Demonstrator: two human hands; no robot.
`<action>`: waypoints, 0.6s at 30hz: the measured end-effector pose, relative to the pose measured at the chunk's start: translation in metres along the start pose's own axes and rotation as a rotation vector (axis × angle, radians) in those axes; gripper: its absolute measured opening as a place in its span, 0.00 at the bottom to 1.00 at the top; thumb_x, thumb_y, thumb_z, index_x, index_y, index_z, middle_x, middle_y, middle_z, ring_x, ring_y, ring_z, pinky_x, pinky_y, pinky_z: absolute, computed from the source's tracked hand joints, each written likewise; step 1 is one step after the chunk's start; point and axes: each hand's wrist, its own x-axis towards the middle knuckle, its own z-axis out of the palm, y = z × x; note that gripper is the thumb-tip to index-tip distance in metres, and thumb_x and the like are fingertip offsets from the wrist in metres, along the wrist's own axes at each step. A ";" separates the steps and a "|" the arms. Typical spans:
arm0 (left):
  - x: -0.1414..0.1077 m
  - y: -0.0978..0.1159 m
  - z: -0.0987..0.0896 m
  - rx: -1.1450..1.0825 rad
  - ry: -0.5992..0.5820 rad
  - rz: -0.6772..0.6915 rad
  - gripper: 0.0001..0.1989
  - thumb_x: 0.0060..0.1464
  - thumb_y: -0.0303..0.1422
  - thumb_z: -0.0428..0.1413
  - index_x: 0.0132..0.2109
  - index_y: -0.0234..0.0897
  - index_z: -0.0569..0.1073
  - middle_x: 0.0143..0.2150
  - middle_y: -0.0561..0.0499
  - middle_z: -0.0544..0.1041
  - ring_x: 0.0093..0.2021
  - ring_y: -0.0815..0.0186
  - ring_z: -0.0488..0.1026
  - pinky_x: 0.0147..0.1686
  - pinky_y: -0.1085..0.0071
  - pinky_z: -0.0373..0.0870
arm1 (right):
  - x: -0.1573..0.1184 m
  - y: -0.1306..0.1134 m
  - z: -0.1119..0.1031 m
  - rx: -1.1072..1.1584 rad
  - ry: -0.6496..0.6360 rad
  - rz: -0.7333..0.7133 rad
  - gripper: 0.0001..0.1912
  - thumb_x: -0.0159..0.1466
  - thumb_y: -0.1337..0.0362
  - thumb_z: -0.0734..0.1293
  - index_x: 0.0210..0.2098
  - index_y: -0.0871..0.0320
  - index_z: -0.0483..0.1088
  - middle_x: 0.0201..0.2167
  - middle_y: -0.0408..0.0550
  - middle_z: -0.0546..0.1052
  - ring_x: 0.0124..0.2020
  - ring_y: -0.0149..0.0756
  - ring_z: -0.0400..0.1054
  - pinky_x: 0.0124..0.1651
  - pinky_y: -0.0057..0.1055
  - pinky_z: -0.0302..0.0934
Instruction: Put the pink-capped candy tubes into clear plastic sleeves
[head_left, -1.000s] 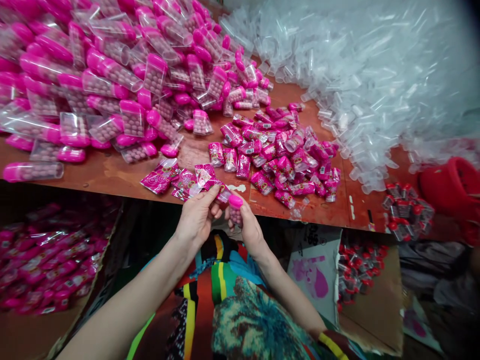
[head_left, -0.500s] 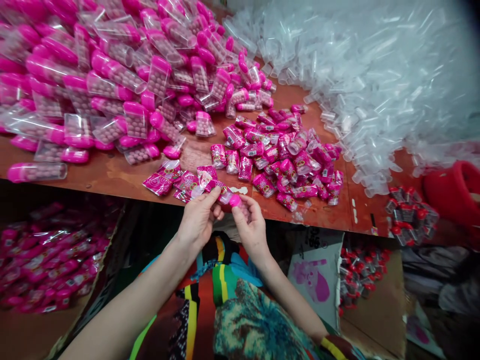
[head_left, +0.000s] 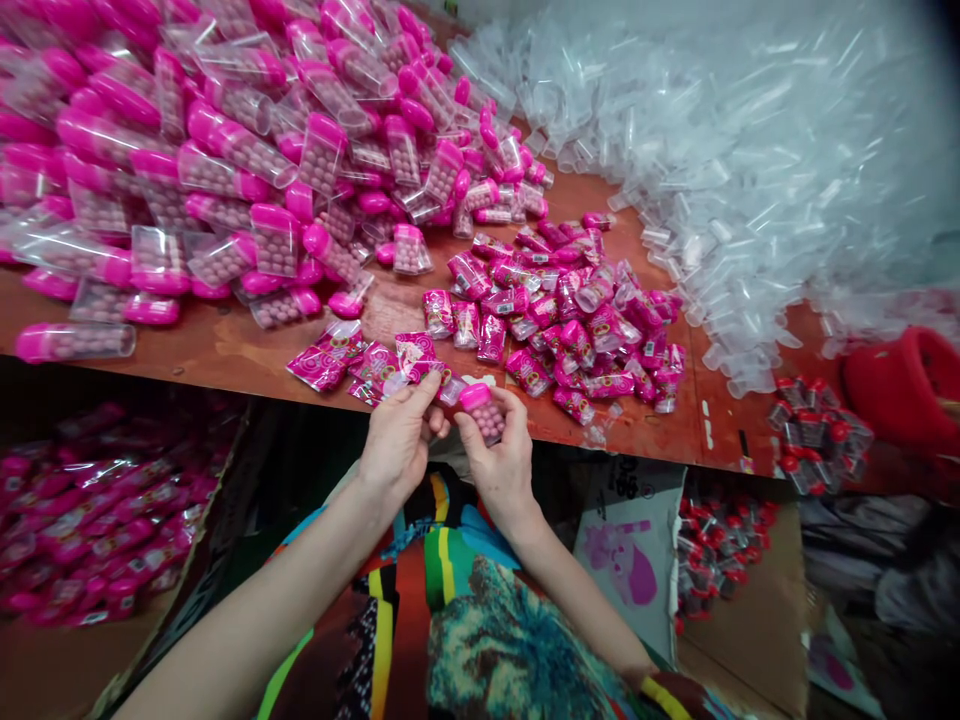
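Between the thumb and fingers of my right hand (head_left: 499, 455) is a small clear bottle (head_left: 484, 412) with a pink cap and pink balls inside. My left hand (head_left: 401, 430) is closed in a pinch just left of it, at the table's front edge, on a pink printed wrapper (head_left: 448, 388). More flat pink wrappers (head_left: 330, 355) lie just beyond my left hand. A heap of wrapped pink bottles (head_left: 574, 320) is beyond and right of my right hand.
Unwrapped pink-capped bottles (head_left: 255, 170) are piled at the back left, clear empty tubes (head_left: 712, 170) at the back right. A red bucket (head_left: 896, 385) and red-capped containers (head_left: 821, 435) are at the right. Below the table (head_left: 225, 345) are cardboard boxes (head_left: 750, 620) holding goods.
The bottle in my right hand has tilted more upright and shows more of its balls, a little apart from my left fingers. My left hand has barely moved.
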 end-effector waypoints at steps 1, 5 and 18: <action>0.000 0.000 0.000 0.005 0.006 0.005 0.17 0.46 0.38 0.67 0.24 0.35 0.68 0.15 0.59 0.63 0.17 0.76 0.60 0.19 0.77 0.60 | -0.001 -0.001 0.000 -0.010 -0.013 -0.007 0.22 0.61 0.59 0.70 0.53 0.53 0.65 0.49 0.53 0.72 0.49 0.44 0.68 0.52 0.42 0.63; -0.002 -0.001 0.002 0.060 0.046 0.026 0.18 0.47 0.38 0.66 0.22 0.35 0.67 0.15 0.58 0.64 0.16 0.75 0.61 0.18 0.78 0.58 | -0.008 -0.005 0.001 0.009 -0.091 0.002 0.18 0.63 0.62 0.67 0.53 0.53 0.65 0.47 0.52 0.73 0.46 0.42 0.69 0.51 0.40 0.64; -0.005 0.000 -0.001 0.167 -0.145 -0.134 0.17 0.46 0.40 0.67 0.25 0.34 0.68 0.13 0.59 0.61 0.13 0.77 0.56 0.15 0.78 0.52 | -0.004 0.002 0.008 0.685 -0.298 0.332 0.22 0.64 0.54 0.67 0.53 0.51 0.57 0.29 0.38 0.72 0.23 0.28 0.67 0.30 0.28 0.65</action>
